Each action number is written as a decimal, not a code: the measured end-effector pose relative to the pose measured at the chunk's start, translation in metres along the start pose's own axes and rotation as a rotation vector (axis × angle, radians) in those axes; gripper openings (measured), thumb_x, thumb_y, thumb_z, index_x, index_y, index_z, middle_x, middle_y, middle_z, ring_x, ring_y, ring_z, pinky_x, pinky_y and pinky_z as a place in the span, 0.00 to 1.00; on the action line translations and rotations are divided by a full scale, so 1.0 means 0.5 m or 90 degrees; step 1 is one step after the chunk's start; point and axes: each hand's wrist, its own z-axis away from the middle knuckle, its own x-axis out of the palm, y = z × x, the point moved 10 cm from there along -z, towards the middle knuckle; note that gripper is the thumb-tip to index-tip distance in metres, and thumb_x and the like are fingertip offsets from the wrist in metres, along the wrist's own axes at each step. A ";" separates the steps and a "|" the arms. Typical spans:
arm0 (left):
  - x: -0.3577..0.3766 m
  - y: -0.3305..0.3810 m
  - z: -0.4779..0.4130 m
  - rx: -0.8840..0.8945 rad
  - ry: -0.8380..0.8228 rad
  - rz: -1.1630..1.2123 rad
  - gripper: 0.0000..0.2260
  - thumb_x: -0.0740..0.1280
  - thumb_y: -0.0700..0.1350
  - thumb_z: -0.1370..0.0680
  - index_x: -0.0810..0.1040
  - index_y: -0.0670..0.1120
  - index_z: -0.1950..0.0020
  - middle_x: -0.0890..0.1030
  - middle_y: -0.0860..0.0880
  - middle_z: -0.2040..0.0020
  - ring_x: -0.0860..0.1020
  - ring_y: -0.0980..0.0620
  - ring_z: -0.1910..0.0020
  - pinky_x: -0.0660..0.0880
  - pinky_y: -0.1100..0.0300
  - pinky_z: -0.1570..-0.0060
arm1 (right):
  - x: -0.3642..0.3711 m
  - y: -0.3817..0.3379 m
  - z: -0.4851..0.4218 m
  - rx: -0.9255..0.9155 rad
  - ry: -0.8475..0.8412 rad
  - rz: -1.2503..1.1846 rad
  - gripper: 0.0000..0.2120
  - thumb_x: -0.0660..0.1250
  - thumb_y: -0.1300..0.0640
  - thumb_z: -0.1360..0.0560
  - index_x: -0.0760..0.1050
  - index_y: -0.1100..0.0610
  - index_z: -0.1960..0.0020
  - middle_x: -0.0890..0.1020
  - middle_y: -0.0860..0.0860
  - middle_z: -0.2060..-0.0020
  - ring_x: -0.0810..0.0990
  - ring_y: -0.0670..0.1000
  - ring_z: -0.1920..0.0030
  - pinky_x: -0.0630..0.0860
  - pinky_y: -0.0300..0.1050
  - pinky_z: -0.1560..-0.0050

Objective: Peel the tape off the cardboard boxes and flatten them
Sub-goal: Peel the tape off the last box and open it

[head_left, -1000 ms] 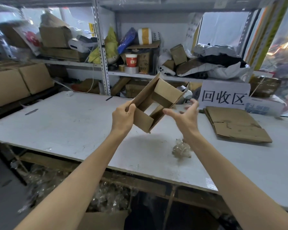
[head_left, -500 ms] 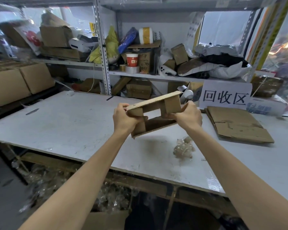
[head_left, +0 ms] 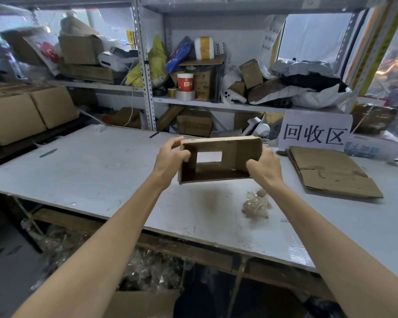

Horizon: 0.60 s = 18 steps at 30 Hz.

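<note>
**Open-ended carton gripped in both hands above the table**

Head view: a small brown cardboard box [head_left: 216, 172], open at both ends so the table is showing through it, is hanging in the air over the middle of the long white worktable [head_left: 90, 171], touching nothing but the hands; the left hand [head_left: 170, 157] is gripping the box's 9 o'clock side, fingers curling over the top corner and thumb pressing on the near edge; the right hand [head_left: 262, 166] is gripping the 3 o'clock side, fingers wrapping round the outer wall and thumb lying against the near edge; at 3 o'clock from the box, well apart, a stack of flattened brown cardboard sheets [head_left: 331, 171] is lying on the table; at 5 o'clock, near the right wrist, a crumpled wad of clear tape [head_left: 256, 204] is resting on the surface; at 2 o'clock a white paper sign with black characters [head_left: 315, 131] is standing just behind the stack; at 12 o'clock a grey metal shelf rack [head_left: 145, 72] is carrying mixed boxes and bags.
</note>
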 end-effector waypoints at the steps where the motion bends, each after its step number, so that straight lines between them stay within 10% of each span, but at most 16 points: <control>1: 0.002 0.003 0.006 0.004 -0.026 0.038 0.25 0.65 0.38 0.29 0.70 0.45 0.32 0.75 0.46 0.37 0.72 0.45 0.36 0.76 0.59 0.48 | -0.001 0.002 0.000 -0.003 -0.001 -0.048 0.13 0.63 0.65 0.31 0.73 0.55 0.49 0.76 0.50 0.60 0.77 0.57 0.51 0.75 0.46 0.59; 6: 0.008 0.010 0.011 -0.035 -0.086 0.319 0.19 0.60 0.49 0.31 0.75 0.45 0.43 0.80 0.45 0.40 0.75 0.45 0.38 0.73 0.53 0.39 | 0.007 -0.020 0.011 -0.034 -0.103 -0.284 0.31 0.61 0.62 0.33 0.67 0.50 0.31 0.76 0.52 0.45 0.73 0.53 0.44 0.76 0.48 0.48; 11: -0.040 -0.001 -0.014 -0.045 0.062 0.292 0.15 0.54 0.51 0.17 0.72 0.43 0.39 0.77 0.44 0.45 0.75 0.42 0.40 0.74 0.53 0.50 | -0.001 -0.022 0.002 0.048 -0.123 -0.391 0.17 0.63 0.42 0.27 0.75 0.56 0.50 0.83 0.51 0.54 0.79 0.51 0.50 0.72 0.50 0.51; 14: -0.055 -0.004 -0.019 -0.046 0.084 0.312 0.14 0.52 0.47 0.15 0.74 0.49 0.37 0.77 0.46 0.45 0.76 0.47 0.46 0.77 0.54 0.50 | -0.021 -0.030 -0.008 -0.027 -0.050 -0.298 0.08 0.71 0.59 0.26 0.71 0.57 0.52 0.81 0.51 0.51 0.80 0.51 0.51 0.76 0.42 0.56; 18: -0.073 -0.007 -0.024 -0.063 0.119 0.356 0.13 0.52 0.45 0.15 0.75 0.46 0.49 0.80 0.47 0.49 0.78 0.47 0.49 0.76 0.54 0.46 | -0.015 -0.057 0.002 -0.093 -0.096 -0.350 0.29 0.69 0.68 0.33 0.71 0.48 0.36 0.79 0.48 0.48 0.81 0.46 0.53 0.80 0.39 0.62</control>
